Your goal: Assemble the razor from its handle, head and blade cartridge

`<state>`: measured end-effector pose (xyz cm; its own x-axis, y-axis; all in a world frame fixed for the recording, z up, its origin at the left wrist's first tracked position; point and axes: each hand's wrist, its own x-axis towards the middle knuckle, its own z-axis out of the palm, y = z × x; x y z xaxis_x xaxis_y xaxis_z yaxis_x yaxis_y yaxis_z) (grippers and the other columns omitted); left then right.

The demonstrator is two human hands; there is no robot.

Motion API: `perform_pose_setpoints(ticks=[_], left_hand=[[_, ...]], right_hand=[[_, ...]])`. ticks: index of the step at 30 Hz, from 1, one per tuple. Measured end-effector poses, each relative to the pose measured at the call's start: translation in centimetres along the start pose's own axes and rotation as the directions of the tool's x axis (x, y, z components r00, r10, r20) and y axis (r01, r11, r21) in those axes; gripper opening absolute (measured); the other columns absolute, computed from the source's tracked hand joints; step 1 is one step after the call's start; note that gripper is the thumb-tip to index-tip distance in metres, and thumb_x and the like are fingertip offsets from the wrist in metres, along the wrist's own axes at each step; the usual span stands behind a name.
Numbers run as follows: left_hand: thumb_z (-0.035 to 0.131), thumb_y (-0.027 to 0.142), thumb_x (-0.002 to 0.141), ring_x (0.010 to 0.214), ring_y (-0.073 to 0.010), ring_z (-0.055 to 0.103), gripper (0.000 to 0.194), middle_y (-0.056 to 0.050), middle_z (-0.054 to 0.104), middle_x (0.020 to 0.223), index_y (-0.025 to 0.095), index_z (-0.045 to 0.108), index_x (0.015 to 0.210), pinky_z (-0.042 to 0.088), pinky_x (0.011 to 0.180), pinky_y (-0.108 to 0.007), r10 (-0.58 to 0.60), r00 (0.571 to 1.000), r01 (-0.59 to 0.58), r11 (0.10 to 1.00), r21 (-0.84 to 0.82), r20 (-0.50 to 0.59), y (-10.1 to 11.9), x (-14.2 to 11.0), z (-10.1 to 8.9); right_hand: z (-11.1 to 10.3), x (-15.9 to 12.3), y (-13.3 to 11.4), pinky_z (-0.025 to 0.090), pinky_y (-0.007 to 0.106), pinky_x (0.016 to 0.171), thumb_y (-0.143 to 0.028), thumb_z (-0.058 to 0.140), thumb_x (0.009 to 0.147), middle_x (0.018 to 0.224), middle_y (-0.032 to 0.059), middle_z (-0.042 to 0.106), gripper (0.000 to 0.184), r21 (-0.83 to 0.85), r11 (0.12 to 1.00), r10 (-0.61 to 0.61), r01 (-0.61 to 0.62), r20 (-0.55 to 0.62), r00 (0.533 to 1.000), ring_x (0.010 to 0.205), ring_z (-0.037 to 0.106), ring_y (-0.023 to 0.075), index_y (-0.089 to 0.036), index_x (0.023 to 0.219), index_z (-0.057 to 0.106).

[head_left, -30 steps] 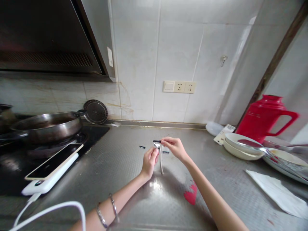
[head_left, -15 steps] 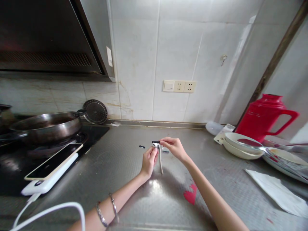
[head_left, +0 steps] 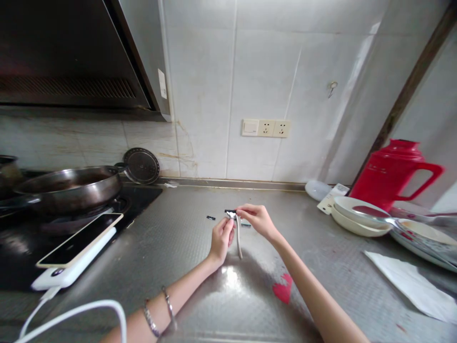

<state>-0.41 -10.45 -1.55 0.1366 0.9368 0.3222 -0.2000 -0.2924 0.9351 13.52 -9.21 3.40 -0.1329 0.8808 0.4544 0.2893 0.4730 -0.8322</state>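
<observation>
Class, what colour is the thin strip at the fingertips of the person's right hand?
The thin strip is black, best seen in the head view.

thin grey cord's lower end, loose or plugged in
Loose: the thin grey cord hangs by the left hand, its tip joined to nothing.

A head-worn camera looks forward and down across the metal counter (head_left: 167,243), nearly square to the tiled wall (head_left: 200,85). The left hand (head_left: 221,241) and right hand (head_left: 259,221) sit just below mid-frame, well ahead of the lens; its wide view spans stove (head_left: 143,196) to red jug (head_left: 388,177).
</observation>
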Motion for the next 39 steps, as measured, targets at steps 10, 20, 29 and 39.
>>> perform_pose_setpoints(ticks=[10,20,29,39], left_hand=[[0.049,0.056,0.078,0.037,-0.0063,0.030,0.040,0.008,0.034,0.043,0.018,0.047,0.065,0.022,0.038,-0.019,-0.023,1.000,0.023,0.999,-0.031,0.000,0.0,-0.1,0.1],[0.050,0.056,0.078,0.038,-0.0056,0.027,0.040,0.008,0.033,0.044,0.018,0.047,0.066,0.021,0.038,-0.019,-0.034,0.999,0.033,0.999,-0.028,-0.028,-0.2,-0.1,0.2],[0.050,0.053,0.079,0.040,-0.0049,0.027,0.039,0.008,0.033,0.046,0.017,0.046,0.065,0.021,0.039,-0.018,-0.009,0.999,0.009,1.000,-0.003,-0.031,-0.9,0.1,0.0],[0.048,0.051,0.081,0.040,-0.0053,0.029,0.037,0.007,0.034,0.046,0.016,0.051,0.070,0.022,0.039,-0.018,0.002,1.000,-0.002,1.000,0.006,-0.028,-1.0,0.4,-0.1]], right_hand=[[0.0,0.1,0.2,0.043,0.025,0.060,-0.044,0.060,0.072,0.068,0.0034,0.065,0.029,0.023,1.000,0.002,-0.002,0.002,1.000,0.064,0.056,0.0149,-0.016,0.074,0.069],[-0.4,0.0,0.3,0.043,0.026,0.064,-0.040,0.055,0.079,0.074,0.0044,0.065,0.028,-0.091,0.992,-0.078,0.083,0.059,0.995,0.071,0.057,0.0167,-0.016,0.076,0.068],[-0.5,0.1,0.5,0.041,0.025,0.064,-0.034,0.054,0.081,0.073,0.0044,0.063,0.024,-0.160,0.976,-0.134,0.146,0.083,0.988,0.070,0.055,0.0156,-0.015,0.075,0.066],[-0.4,0.2,0.8,0.039,0.023,0.061,-0.037,0.053,0.082,0.070,0.0034,0.062,0.027,-0.147,0.981,-0.121,0.130,0.071,0.990,0.067,0.053,0.0139,-0.015,0.076,0.067]])
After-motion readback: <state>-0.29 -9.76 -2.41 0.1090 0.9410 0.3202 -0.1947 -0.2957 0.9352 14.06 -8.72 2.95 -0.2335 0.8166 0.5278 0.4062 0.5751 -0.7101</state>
